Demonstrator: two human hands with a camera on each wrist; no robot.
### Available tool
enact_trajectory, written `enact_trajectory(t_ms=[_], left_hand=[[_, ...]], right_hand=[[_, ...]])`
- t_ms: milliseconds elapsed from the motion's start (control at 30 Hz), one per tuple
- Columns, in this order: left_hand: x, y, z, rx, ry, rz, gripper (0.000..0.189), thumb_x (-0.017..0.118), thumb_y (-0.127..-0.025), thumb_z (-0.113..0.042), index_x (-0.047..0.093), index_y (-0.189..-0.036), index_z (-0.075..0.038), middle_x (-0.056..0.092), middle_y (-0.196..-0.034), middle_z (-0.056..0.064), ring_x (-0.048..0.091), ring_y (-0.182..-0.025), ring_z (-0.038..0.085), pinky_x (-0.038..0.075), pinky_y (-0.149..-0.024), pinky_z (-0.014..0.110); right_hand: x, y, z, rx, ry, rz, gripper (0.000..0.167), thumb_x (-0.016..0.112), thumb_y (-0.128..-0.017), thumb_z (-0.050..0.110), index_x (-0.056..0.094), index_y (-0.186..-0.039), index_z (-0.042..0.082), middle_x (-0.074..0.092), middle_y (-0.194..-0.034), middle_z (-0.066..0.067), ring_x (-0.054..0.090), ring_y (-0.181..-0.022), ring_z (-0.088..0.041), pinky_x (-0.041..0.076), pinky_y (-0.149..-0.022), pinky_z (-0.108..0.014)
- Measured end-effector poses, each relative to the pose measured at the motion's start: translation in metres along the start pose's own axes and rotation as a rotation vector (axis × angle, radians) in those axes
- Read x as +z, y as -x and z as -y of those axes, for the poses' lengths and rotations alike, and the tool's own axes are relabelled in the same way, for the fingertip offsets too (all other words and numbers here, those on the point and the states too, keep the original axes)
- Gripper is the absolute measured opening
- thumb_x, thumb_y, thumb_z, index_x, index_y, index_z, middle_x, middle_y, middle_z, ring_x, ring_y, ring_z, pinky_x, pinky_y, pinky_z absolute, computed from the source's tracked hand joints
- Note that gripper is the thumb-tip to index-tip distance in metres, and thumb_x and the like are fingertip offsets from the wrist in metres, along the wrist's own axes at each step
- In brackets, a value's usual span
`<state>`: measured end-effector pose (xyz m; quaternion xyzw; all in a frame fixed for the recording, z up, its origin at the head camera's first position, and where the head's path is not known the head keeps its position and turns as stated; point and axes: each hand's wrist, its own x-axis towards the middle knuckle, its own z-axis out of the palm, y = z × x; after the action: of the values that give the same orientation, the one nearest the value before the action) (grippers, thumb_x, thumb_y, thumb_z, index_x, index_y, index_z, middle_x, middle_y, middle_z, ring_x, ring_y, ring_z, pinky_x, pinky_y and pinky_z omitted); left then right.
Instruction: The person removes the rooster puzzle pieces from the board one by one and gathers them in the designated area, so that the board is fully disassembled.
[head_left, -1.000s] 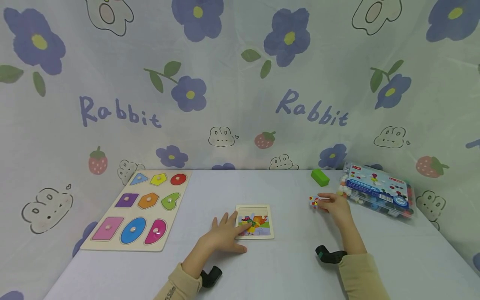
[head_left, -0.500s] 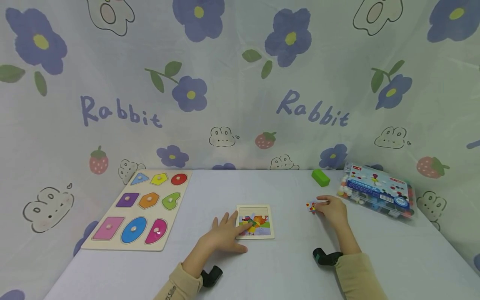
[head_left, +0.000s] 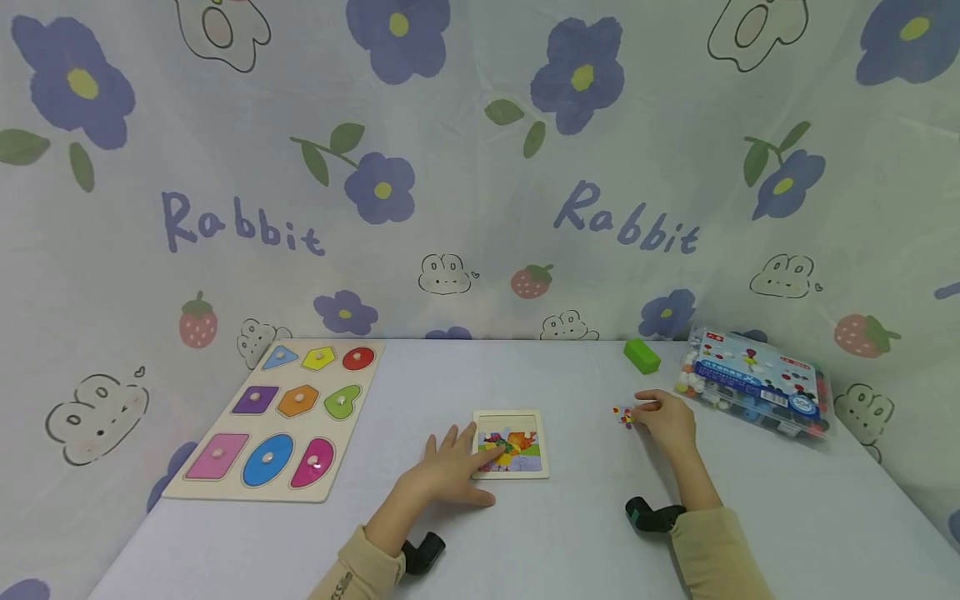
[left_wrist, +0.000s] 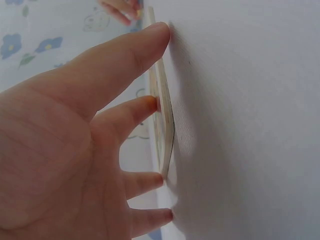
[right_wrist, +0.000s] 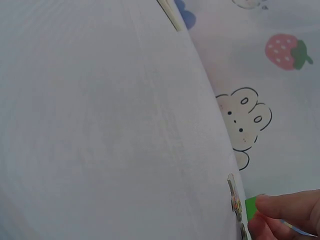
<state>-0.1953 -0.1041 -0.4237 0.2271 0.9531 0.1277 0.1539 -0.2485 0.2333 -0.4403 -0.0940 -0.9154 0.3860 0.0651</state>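
Left hand (head_left: 448, 475) spread, index finger on the puzzle board (head_left: 513, 422), mid-desk; light pressure there should stop sliding. Right hand (head_left: 667, 421) at the puzzle piece (head_left: 624, 416), right of the board on the desk (head_left: 570, 533); can't tell if it's actually pinched. Edges probably the best hold, printed side up. Left wrist view gives the board's edge side-on; only head view shows its picture (head_left: 522, 442) clearly.

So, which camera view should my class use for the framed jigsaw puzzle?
The head view: the framed jigsaw puzzle shows its picture side there, partly covered by the left hand. The left wrist view shows it nearly edge-on. In the right wrist view, a pale edge at the top might be its frame; I can't tell.
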Motion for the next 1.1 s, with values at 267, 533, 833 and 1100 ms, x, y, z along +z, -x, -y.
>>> enact_trajectory(t_ms=[267, 533, 833, 1100], left_hand=[[0.000, 0.000, -0.001, -0.004, -0.005, -0.005, 0.069, 0.070, -0.075, -0.049, 0.046, -0.137, -0.028, 0.022, -0.148, 0.020, 0.019, -0.134, 0.048, 0.011, -0.099, 0.071], [-0.001, 0.001, -0.001, 0.024, 0.008, -0.007, 0.071, 0.070, -0.076, -0.047, 0.045, -0.138, -0.023, 0.021, -0.151, 0.015, 0.017, -0.136, 0.045, 0.009, -0.099, 0.071], [0.001, -0.001, 0.000, 0.089, 0.014, -0.009, 0.072, 0.068, -0.078, -0.048, 0.041, -0.140, -0.024, 0.021, -0.152, 0.010, 0.015, -0.137, 0.042, 0.012, -0.101, 0.067], [-0.003, 0.003, -0.009, 0.141, 0.010, 0.050, 0.066, 0.067, -0.079, -0.047, 0.043, -0.139, -0.030, 0.021, -0.152, 0.008, 0.012, -0.138, 0.041, 0.010, -0.103, 0.065]], right_hand=[[0.001, 0.001, 0.003, 0.000, -0.052, -0.002, 0.032, 0.064, -0.083, 0.012, 0.062, -0.112, -0.004, 0.067, -0.094, -0.019, 0.060, -0.076, -0.022, 0.043, -0.056, -0.024], [0.006, 0.003, 0.015, -0.025, -0.211, 0.064, 0.034, 0.063, -0.087, 0.014, 0.060, -0.117, -0.003, 0.066, -0.102, -0.018, 0.063, -0.088, -0.022, 0.046, -0.062, -0.023], [0.027, 0.005, 0.025, -0.056, -0.244, 0.092, 0.031, 0.065, -0.085, 0.013, 0.062, -0.113, 0.000, 0.066, -0.098, -0.015, 0.061, -0.084, -0.019, 0.046, -0.062, -0.024], [0.044, 0.016, 0.044, -0.129, -0.263, 0.142, 0.026, 0.068, -0.082, 0.008, 0.065, -0.107, 0.000, 0.067, -0.091, -0.013, 0.062, -0.080, -0.019, 0.047, -0.061, -0.026]])
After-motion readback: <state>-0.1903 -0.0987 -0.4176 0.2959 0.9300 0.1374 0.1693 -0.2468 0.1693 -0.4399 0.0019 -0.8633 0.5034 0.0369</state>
